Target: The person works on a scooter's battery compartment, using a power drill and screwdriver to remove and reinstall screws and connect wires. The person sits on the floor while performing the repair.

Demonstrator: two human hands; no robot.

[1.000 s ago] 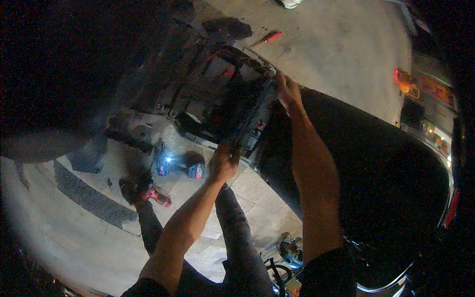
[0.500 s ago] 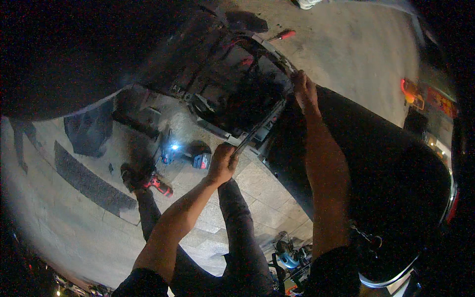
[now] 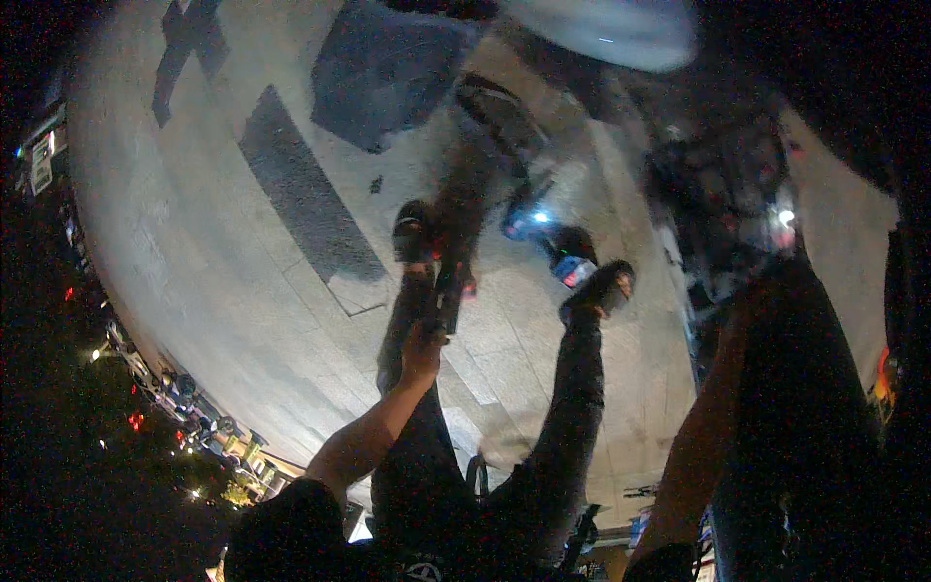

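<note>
Fingers of the left hand are clamped around a dark, narrow tool that stands up out of the fist; its shape is too blurred to tell what kind of tool it is. Hand and tool sit near the middle of the view, above the person's left knee and in front of the left shoe. The left forearm rises to them from the lower edge, bare below a dark sleeve.

The right arm runs up the right side toward the dark body of a scooter. The right hand itself is lost in blur and shadow against the machine's open, cluttered inner parts, so I cannot tell whether its fingers are apart or together.

Both legs in dark trousers stretch out over a pale paved floor, the right shoe tipped up. Just beyond the shoes lies a small blue lamp giving a bright white glow. A dark mat lies farther off on the paving, and a pale rounded panel shows at the top edge. Small coloured lights dot the dark left rim.
</note>
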